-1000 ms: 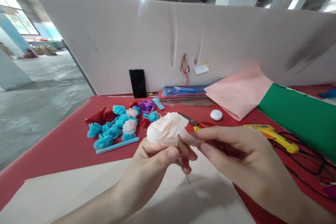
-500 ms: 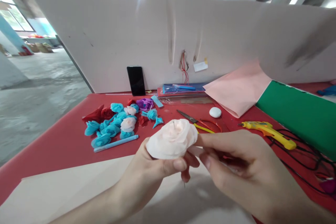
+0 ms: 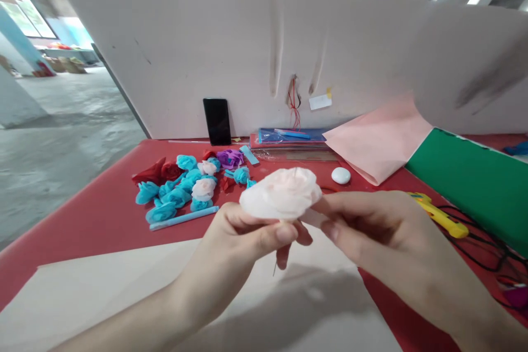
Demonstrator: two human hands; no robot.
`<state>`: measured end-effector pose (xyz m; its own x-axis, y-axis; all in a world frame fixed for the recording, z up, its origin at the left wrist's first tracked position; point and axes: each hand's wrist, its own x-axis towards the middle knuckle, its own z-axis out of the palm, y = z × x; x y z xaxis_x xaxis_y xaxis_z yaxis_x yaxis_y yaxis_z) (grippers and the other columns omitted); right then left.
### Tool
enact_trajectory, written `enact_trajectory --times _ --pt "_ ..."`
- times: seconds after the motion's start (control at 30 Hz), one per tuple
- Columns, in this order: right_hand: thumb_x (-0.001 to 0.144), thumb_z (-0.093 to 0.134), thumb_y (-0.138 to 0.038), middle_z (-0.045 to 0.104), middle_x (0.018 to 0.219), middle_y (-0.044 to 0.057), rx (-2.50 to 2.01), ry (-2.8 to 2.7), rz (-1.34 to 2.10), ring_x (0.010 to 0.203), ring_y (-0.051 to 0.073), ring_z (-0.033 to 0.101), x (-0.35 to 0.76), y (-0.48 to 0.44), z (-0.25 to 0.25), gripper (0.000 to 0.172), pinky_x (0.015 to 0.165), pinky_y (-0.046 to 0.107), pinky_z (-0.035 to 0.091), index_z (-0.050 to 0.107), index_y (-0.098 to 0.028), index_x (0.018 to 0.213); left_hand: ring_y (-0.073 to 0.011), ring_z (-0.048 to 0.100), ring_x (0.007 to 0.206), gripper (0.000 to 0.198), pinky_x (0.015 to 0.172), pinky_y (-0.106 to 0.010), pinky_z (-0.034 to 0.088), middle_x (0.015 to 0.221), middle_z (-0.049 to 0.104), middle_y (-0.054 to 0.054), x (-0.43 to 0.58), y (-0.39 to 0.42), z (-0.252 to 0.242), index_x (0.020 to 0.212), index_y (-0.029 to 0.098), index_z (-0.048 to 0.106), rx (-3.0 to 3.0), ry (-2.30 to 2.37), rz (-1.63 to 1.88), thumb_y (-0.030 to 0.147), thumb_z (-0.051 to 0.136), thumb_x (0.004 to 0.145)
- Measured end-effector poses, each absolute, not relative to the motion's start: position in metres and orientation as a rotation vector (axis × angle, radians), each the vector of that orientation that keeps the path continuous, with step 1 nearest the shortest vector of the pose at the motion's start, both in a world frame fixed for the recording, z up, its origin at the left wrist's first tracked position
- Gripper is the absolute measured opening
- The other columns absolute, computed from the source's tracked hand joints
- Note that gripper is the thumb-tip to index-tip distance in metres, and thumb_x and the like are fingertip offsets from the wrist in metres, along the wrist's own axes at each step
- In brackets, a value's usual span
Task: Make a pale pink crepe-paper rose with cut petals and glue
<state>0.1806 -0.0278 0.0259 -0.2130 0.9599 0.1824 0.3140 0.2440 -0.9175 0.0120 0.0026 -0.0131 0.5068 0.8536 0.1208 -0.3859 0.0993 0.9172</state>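
Observation:
A pale pink paper rose (image 3: 284, 193) is held up in front of me over the table. My left hand (image 3: 243, 242) pinches its base from below, thumb and fingers closed round the thin wire stem (image 3: 275, 267) that pokes out under the fingers. My right hand (image 3: 379, 231) comes in from the right, fingers closed on the loose outer end of the petal strip at the rose's right side. A cream paper sheet (image 3: 124, 297) lies under both hands on the red table (image 3: 99, 220).
A heap of blue, red, white and purple paper flowers (image 3: 185, 190) lies at the left with a blue rolled stick (image 3: 183, 218). Behind stand a black phone (image 3: 216, 121), pink paper (image 3: 375, 140), green paper (image 3: 474, 181), a white pebble (image 3: 340, 175) and a yellow glue gun (image 3: 439, 217) with black cable.
The rose has been turned between the fingers and tipped so its open face shows more. Both hands have stayed close together and shifted slightly right and up.

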Motion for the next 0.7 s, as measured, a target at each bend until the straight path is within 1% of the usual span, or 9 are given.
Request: enact_trajectory --times 0.1,0.17,0.23,0.33,0.43,0.5,0.6,0.63,0.7 --pt "0.080 0.057 -0.022 0.054 0.054 -0.004 -1.103 -1.588 1.172 0.040 0.006 0.033 0.1827 -0.0225 0.0233 0.019 0.033 0.017 0.026 0.072 -0.030 0.088 -0.0089 0.041 0.050 0.023 0.048 -0.019 0.039 0.050 0.054 0.002 0.0120 0.0059 -0.0110 0.057 0.019 0.072 1.091 0.522 1.040 0.038 0.071 0.071" --pt "0.083 0.056 -0.023 0.056 0.056 -0.005 -1.029 -1.547 1.259 0.040 0.005 0.028 0.1845 -0.0199 0.0217 0.021 0.033 0.017 0.022 0.072 -0.035 0.090 -0.0094 0.042 0.051 0.027 0.050 -0.020 0.040 0.048 0.050 0.002 0.0122 0.0074 -0.0106 0.051 0.019 0.068 1.044 0.535 1.058 0.038 0.072 0.070" --pt "0.083 0.055 -0.020 0.056 0.060 -0.005 -1.003 -1.517 1.283 0.043 0.005 0.028 0.1858 -0.0187 0.0208 0.025 0.036 0.017 0.022 0.072 -0.037 0.089 -0.0091 0.042 0.052 0.031 0.051 -0.020 0.041 0.051 0.050 0.002 0.0124 0.0081 -0.0110 0.047 0.018 0.065 1.020 0.554 1.055 0.037 0.072 0.071" --pt "0.082 0.054 -0.014 0.046 0.056 -0.004 -1.053 -1.543 1.255 0.046 0.006 0.027 0.1861 -0.0194 0.0211 0.030 0.038 0.017 0.022 0.071 -0.037 0.091 -0.0085 0.041 0.054 0.031 0.052 -0.018 0.042 0.053 0.048 0.003 0.0127 0.0082 -0.0121 0.048 0.017 0.064 1.007 0.534 1.056 0.035 0.070 0.073" --pt "0.082 0.054 -0.013 0.033 0.051 -0.006 -1.079 -1.560 1.268 0.044 0.005 0.023 0.1846 -0.0212 0.0223 0.028 0.037 0.016 0.021 0.072 -0.032 0.091 -0.0080 0.039 0.054 0.029 0.051 -0.016 0.042 0.054 0.046 0.003 0.0123 0.0084 -0.0125 0.051 0.016 0.066 0.992 0.509 1.086 0.031 0.068 0.075" --pt "0.085 0.053 -0.020 0.035 0.049 -0.006 -1.057 -1.527 1.309 0.043 0.004 0.026 0.1838 -0.0217 0.0230 0.022 0.036 0.015 0.021 0.072 -0.028 0.089 -0.0081 0.039 0.055 0.029 0.051 -0.015 0.042 0.054 0.047 0.003 0.0117 0.0091 -0.0120 0.052 0.016 0.066 0.987 0.520 1.103 0.031 0.067 0.076" --pt "0.090 0.045 -0.032 0.045 0.049 -0.003 -0.974 -1.458 1.399 0.043 0.005 0.037 0.1850 -0.0206 0.0234 0.028 0.034 0.013 0.026 0.072 -0.023 0.088 -0.0090 0.043 0.061 0.031 0.053 -0.013 0.042 0.055 0.048 0.002 0.0105 0.0108 -0.0104 0.049 0.016 0.064 0.977 0.546 1.125 0.034 0.068 0.075" --pt "0.090 0.044 -0.032 0.049 0.051 -0.003 -0.926 -1.459 1.427 0.043 0.005 0.041 0.1860 -0.0196 0.0233 0.029 0.035 0.013 0.029 0.071 -0.023 0.090 -0.0094 0.044 0.063 0.032 0.054 -0.013 0.042 0.056 0.049 0.002 0.0102 0.0114 -0.0097 0.049 0.016 0.063 0.973 0.553 1.132 0.034 0.069 0.075" --pt "0.091 0.043 -0.026 0.056 0.057 -0.002 -0.830 -1.518 1.479 0.045 0.006 0.047 0.1887 -0.0169 0.0224 0.028 0.041 0.015 0.039 0.070 -0.024 0.095 -0.0099 0.045 0.066 0.032 0.056 -0.012 0.043 0.057 0.049 0.002 0.0099 0.0121 -0.0085 0.048 0.017 0.063 0.965 0.552 1.142 0.034 0.069 0.074"
